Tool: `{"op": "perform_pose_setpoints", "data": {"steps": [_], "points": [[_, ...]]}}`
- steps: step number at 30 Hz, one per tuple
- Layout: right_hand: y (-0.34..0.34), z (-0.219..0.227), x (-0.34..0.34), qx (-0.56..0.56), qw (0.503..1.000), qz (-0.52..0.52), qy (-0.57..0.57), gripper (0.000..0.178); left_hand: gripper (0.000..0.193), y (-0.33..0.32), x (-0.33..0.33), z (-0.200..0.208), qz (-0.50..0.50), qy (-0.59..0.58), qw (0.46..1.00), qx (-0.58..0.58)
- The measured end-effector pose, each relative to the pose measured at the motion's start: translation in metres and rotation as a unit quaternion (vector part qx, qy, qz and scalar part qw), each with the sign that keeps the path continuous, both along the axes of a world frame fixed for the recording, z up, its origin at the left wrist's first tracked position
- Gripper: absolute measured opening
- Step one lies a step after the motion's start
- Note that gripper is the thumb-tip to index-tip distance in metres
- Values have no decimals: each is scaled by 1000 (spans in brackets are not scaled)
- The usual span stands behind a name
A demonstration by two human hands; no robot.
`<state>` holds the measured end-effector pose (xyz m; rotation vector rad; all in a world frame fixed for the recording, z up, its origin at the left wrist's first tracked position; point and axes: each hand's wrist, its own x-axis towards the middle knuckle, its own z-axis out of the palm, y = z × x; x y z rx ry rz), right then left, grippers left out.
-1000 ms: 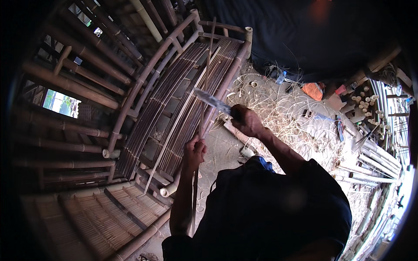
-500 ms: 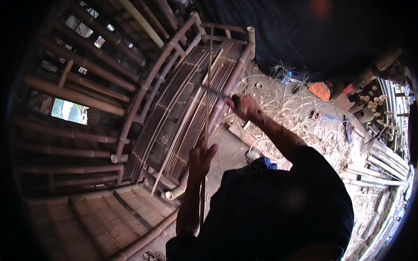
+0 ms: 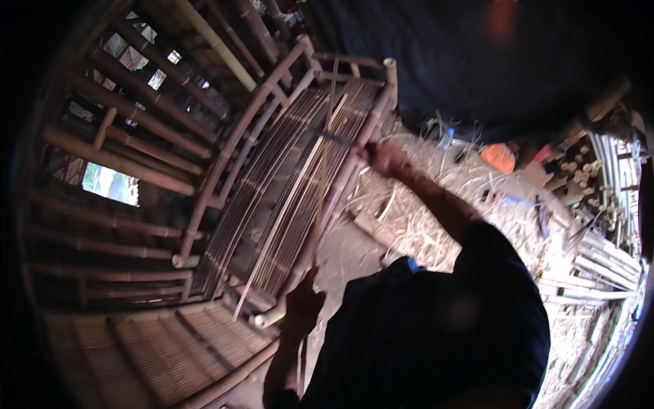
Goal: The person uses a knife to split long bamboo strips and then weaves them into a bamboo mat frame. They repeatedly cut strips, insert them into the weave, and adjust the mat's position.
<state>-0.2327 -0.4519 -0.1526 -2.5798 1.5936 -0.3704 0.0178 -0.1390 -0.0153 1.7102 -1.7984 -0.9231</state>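
— Bamboo, was it, that thin pale strip (image 3: 320, 204) you held?

— Yes. My left hand (image 3: 302, 307) was closed round its lower end, and it rose over the slatted bamboo frame (image 3: 286, 170).

— And your right hand (image 3: 383, 158)?

— Closed on the handle of a dark blade (image 3: 334, 136), laid across the strip near its top. Pale shavings (image 3: 436, 204) lay just beside the frame.

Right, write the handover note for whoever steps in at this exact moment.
Left hand: low, gripping the near end of a long thin bamboo strip.
Right hand: raised and stretched forward, holding a blade against the strip's upper part.
Strip stands over the slatted bamboo frame.
Done: shavings are piled on the ground to the right.
Left: strip and blade are both in hand; how much of the strip is trimmed cannot be told.
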Motion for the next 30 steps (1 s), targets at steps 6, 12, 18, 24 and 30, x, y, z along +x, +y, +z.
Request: {"op": "perform_pose_setpoints", "data": {"steps": [6,12,18,24,30], "points": [[3,45,-8,-277,947,47,-154,64,54,24,14,5,43,80,996,10],[78,57,33,-79,984,141,-70,61,59,45,21,1,46,34,994,96],[17,101,-10,-155,985,45,-61,56,57,82,34,6,8,20,997,68],[13,112,6,123,987,93,-37,61,56,82,28,-9,61,146,983,95],[-71,116,-66,46,983,-153,-95,64,44,101,39,14,41,-41,995,81]]}}
